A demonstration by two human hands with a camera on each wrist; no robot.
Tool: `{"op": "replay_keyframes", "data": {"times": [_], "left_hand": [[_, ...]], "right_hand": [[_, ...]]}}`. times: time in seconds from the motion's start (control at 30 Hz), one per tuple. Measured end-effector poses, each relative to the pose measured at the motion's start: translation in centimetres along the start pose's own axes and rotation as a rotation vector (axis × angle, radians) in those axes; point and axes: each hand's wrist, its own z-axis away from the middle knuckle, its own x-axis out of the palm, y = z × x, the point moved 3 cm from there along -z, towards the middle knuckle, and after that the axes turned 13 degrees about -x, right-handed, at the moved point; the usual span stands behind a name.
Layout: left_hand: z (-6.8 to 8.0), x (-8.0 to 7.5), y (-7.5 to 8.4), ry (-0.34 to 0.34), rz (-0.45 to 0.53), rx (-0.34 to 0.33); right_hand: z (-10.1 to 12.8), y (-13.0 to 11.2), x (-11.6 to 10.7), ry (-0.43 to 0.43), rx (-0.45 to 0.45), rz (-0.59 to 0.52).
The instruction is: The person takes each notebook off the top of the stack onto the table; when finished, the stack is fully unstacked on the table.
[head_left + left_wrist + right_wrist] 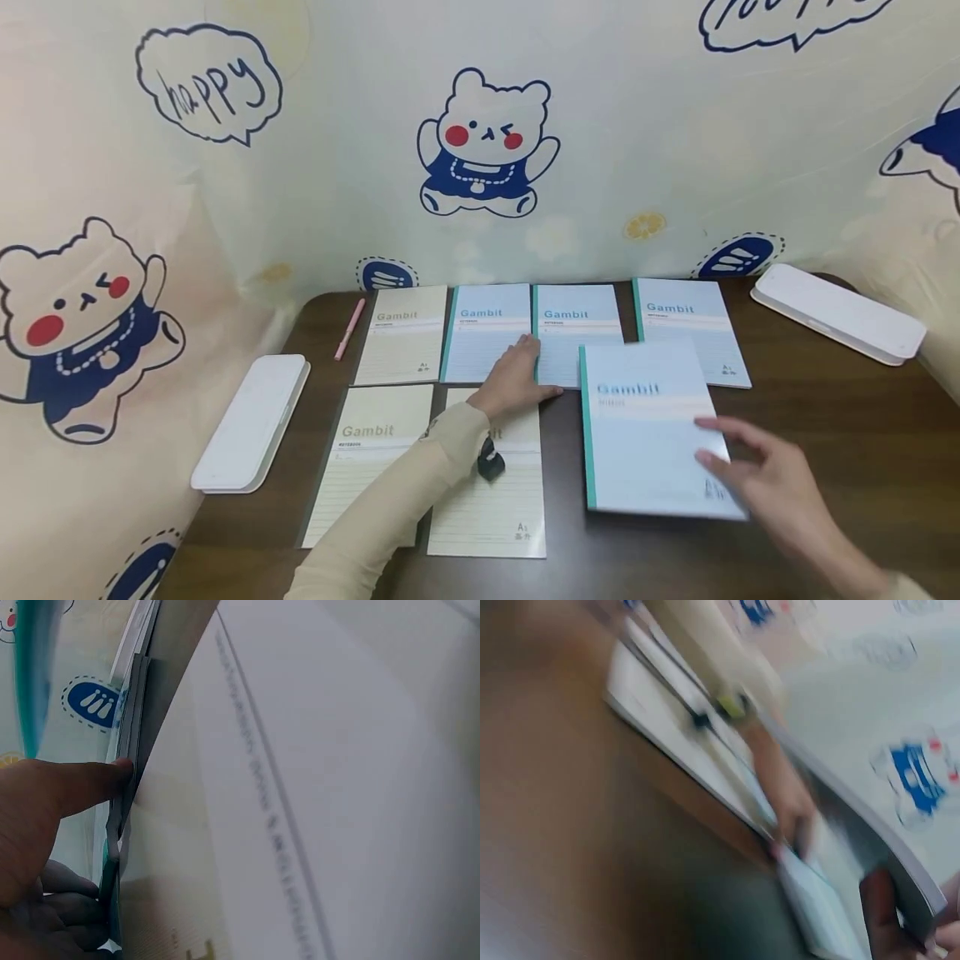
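My right hand (780,483) pinches the right edge of a blue Gambit notebook (645,442) with a green spine. This notebook is lifted over the table, and it overlaps two back-row notebooks in the head view. Its edge also shows between thumb and fingers in the blurred right wrist view. My left hand (513,375) rests at the lower part of two blue notebooks, the left one (487,308) and the middle one (577,312), thumb spread to the right. Under the left forearm lies a cream notebook (487,521), partly hidden.
A third blue notebook (682,304) lies at the back right. Two more cream notebooks, one at the back (405,333) and one in front (367,467), lie at left. Beside them are a pink pen (350,329) and a white case (251,425). Another white case (840,312) sits far right.
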Motion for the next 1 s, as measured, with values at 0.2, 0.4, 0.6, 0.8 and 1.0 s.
{"op": "replay_keyframes", "data": {"times": [0.2,0.4,0.6,0.8,1.0], "left_hand": [[-0.2,-0.8,0.1,-0.027,0.003,-0.01],[-0.3,-0.6,0.2,-0.028,0.019,-0.024],[0.1,-0.4,0.2,-0.036,0.037,-0.05],[0.2,-0.6,0.2,-0.036,0.034,-0.041],[0.2,0.0,0.0,-0.032,0.065,-0.058]], "right_hand": [[4.5,1.3,3.8,-0.018,0.156,-0.063],[3.6,1.3,6.4,0.017,-0.153,0.181],[3.3,0.1,7.0,-0.019,-0.411,0.565],[0.3,-2.1,5.2,-0.077,-0.486,0.579],[-9.1,-4.1,4.8,-0.147,-0.498,0.479]]}}
